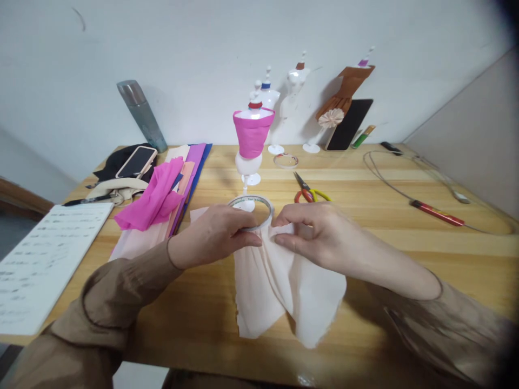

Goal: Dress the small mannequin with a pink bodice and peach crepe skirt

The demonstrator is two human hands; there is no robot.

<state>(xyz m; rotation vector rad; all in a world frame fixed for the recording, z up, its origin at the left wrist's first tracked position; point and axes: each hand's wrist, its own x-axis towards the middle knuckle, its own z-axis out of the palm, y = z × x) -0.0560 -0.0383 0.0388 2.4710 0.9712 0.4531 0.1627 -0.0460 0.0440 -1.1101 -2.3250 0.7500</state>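
My left hand (pixel 221 235) grips a thin, nearly bare tape roll (pixel 271 207) with printing inside its core. Pale pink fabric (pixel 263 294) hangs from the roll's near edge in loose gathers, its lower edge frayed. At the roll's right side my right hand (pixel 320 235) pinches the top of this fabric between thumb and fingers. Whether tape sticks to the cloth, I cannot tell. Just beyond the roll stands a small mannequin (pixel 248 165) wrapped in a bright pink cloth top (pixel 253 132). Scissors (pixel 308 192) with red and yellow handles lie behind my right hand.
At left lie a crumpled pink cloth (pixel 152 200), folded coloured fabrics (pixel 194 167), a phone (pixel 137 162) and a written sheet (pixel 44 259). A bottle (pixel 144 116) and more mannequins (pixel 298 89) stand by the wall. A cable with a red grip (pixel 438 213) lies right.
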